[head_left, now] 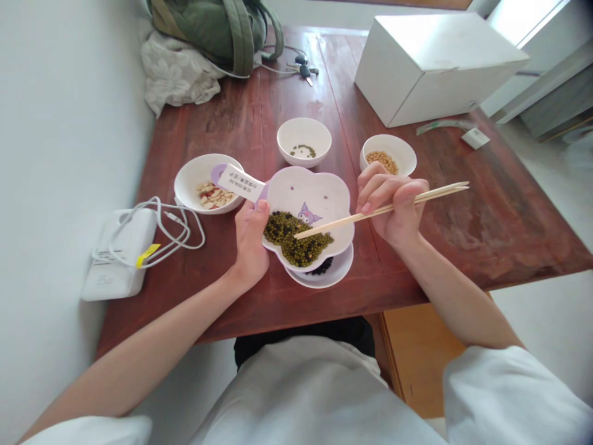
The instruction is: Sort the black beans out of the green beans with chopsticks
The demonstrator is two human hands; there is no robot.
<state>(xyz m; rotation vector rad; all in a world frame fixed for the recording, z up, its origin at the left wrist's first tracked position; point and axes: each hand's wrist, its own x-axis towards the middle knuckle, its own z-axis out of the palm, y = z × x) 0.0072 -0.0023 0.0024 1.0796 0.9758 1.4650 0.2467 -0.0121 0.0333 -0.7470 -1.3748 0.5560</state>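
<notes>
My left hand (252, 238) grips a flower-shaped plate (303, 185) by its left side, near a purple handle with a paper label (241, 183). Green mung beans (301, 244) mixed with dark beans lie along the plate's near side. My right hand (391, 204) is closed around wooden chopsticks (370, 212), whose tips touch or hover just over the beans. Partly hidden below the plate is a white bowl (333, 275) with black beans (323, 266). Beyond the plate stand a bowl (303, 133) with a few green beans and a bowl (398, 145) of yellowish beans.
At left, a bowl (185, 185) holds peanuts, beside a white power bank (115, 278) with a coiled cable. A green bag (199, 37), patterned cloth (173, 74), keys (304, 71) and a large white box (435, 68) occupy the far side of the wooden table (463, 228).
</notes>
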